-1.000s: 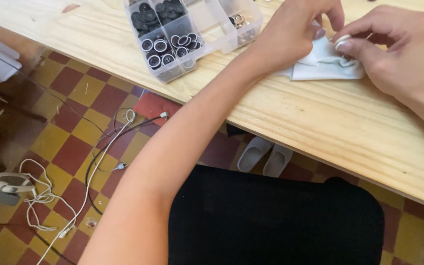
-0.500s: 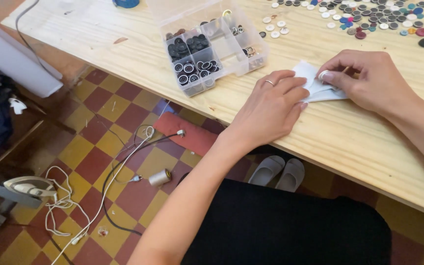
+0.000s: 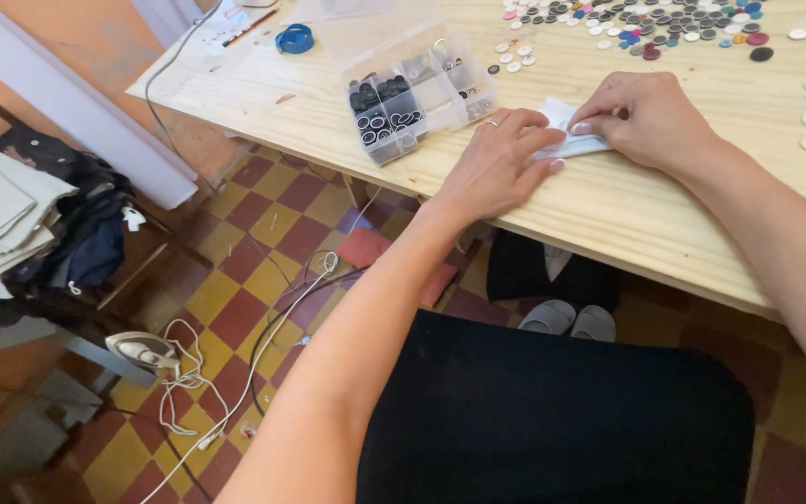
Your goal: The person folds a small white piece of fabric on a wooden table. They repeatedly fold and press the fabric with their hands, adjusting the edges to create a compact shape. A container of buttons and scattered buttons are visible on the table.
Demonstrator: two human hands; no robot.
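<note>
Since a second ago we note the white folded piece (image 3: 578, 142) has stayed pinned flat on the bench (image 3: 608, 201), left hand (image 3: 501, 163) pressing fingers-flat on its near edge, right hand (image 3: 646, 117) pinching its far side; work holds steady, the compartment box (image 3: 417, 89) lying just beyond the left hand.

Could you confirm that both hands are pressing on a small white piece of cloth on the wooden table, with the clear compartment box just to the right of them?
Not quite: in the head view the clear compartment box sits to the left of the left hand and right hand, not the right. Both do press the white cloth on the wooden table.
</note>
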